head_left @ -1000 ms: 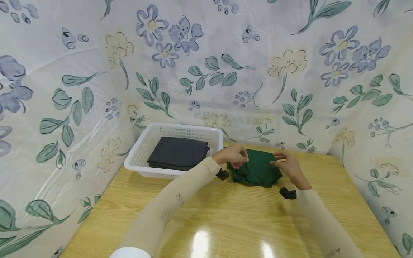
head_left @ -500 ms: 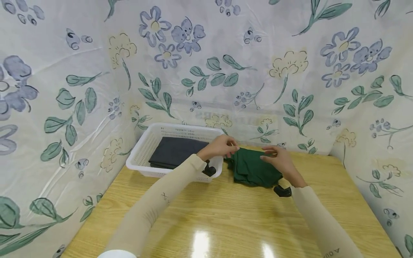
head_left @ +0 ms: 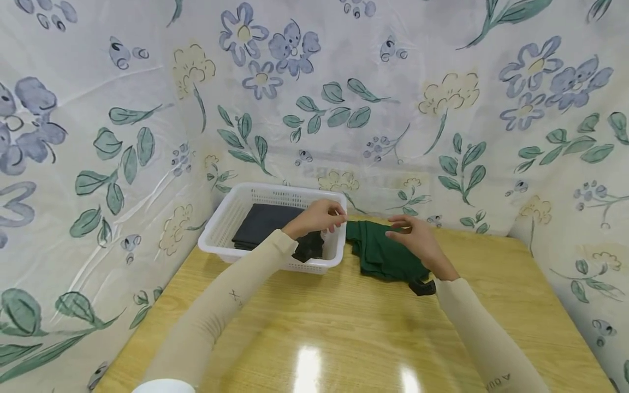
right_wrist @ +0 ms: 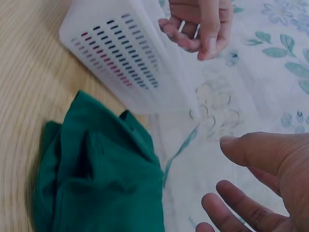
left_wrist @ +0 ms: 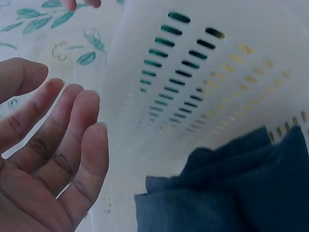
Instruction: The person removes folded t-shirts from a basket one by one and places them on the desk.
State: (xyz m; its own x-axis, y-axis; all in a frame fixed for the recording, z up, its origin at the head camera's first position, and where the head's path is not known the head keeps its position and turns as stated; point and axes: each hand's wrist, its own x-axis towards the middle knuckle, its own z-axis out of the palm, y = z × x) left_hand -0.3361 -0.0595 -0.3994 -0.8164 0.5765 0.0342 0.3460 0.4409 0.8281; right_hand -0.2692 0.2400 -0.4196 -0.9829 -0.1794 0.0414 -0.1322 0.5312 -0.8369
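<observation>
A loosely folded dark green cloth garment (head_left: 388,251) lies on the table just right of a white plastic basket (head_left: 216,248). Over the basket's right end is my left hand (head_left: 316,216), its fingers loosely bent and nothing held, as the left wrist view of the hand (left_wrist: 58,145) also shows. My right hand (head_left: 415,237) hovers above the green garment with thumb and fingers spread apart, touching nothing in the right wrist view. Inside the basket sits a folded dark navy or black cloth stack (head_left: 267,221), partly hidden by my left hand and wrist.
The wooden table (head_left: 354,322) carries the basket and garment near its back edge. Behind and to the left, a white flowered sheet (head_left: 275,131) hangs close to the table. Black wrist cameras (head_left: 422,287) are strapped beneath the hands.
My left hand has moved left from the green garment to over the basket's right end. My right hand has shifted slightly left above the garment. The green garment keeps its place.
</observation>
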